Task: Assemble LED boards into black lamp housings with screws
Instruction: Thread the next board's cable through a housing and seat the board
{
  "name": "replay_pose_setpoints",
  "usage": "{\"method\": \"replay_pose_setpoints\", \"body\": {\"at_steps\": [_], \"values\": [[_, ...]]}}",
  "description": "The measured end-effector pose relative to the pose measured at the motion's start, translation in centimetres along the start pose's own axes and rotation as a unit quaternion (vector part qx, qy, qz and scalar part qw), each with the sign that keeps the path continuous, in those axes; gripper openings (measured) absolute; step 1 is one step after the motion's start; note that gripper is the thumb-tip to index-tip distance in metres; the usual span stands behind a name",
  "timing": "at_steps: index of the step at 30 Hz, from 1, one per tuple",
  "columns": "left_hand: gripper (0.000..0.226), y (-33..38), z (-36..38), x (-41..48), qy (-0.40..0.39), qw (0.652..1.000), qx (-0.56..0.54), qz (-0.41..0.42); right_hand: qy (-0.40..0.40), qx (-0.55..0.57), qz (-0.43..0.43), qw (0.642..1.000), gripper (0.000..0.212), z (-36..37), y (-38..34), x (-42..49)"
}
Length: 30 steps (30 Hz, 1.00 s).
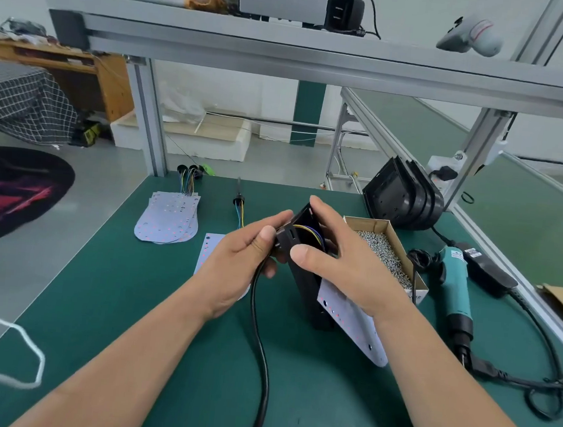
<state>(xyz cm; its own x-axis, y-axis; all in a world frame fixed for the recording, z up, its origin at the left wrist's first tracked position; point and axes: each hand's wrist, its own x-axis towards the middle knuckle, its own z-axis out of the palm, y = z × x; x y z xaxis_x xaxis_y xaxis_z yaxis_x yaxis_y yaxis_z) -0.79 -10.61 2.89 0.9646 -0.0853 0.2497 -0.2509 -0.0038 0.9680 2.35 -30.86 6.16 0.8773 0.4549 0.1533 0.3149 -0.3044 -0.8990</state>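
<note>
Far left on the green mat (120, 301) I saw a fanned stack of LED boards (169, 223) with coloured leads at its far end, and a loose wire harness (238, 209) just to its right. One flat LED board (206, 251) lay partly under my left hand (237, 264). That hand was curled round the near corner of the black lamp housing (304, 284), thumb on the edge where the black cable (258, 335) left it and ran down toward me. The housing stood on edge, tilted, at mat centre, with coloured wires visible inside. My right hand (340, 263) clamped its top from the other side, thumb in front and fingers over the far rim. Another LED board (353, 323) leaned against the housing's right side, under my right wrist. Right of that was an open screw box (386, 254), with nested spare housings (402, 197) behind it. The teal electric screwdriver (455, 288) lay furthest right, untouched.
</note>
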Motion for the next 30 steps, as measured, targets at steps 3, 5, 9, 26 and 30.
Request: {"method": "replay_pose_setpoints", "body": {"at_steps": [3,5,9,26,30], "values": [[0.036,0.3,-0.1,0.0,0.015,1.000,0.008,-0.002,0.021,-0.005,-0.006,1.000,0.107,0.3,0.1,0.3],[0.030,0.2,-0.4,0.2,0.033,0.999,0.041,-0.006,0.058,0.026,-0.019,0.998,0.103,0.6,0.3,0.2],[0.029,0.0,-1.2,0.5,0.083,0.994,0.072,0.016,0.127,0.128,-0.033,0.983,0.083,-0.1,0.4,0.0],[0.036,-1.2,-1.8,0.9,0.205,0.937,0.265,0.101,0.121,-0.037,-0.007,0.992,0.074,0.4,0.0,0.4],[0.024,-0.6,-1.3,1.0,0.167,0.980,0.075,-0.080,0.100,-0.011,0.030,0.995,0.070,1.5,0.3,0.5]]}}
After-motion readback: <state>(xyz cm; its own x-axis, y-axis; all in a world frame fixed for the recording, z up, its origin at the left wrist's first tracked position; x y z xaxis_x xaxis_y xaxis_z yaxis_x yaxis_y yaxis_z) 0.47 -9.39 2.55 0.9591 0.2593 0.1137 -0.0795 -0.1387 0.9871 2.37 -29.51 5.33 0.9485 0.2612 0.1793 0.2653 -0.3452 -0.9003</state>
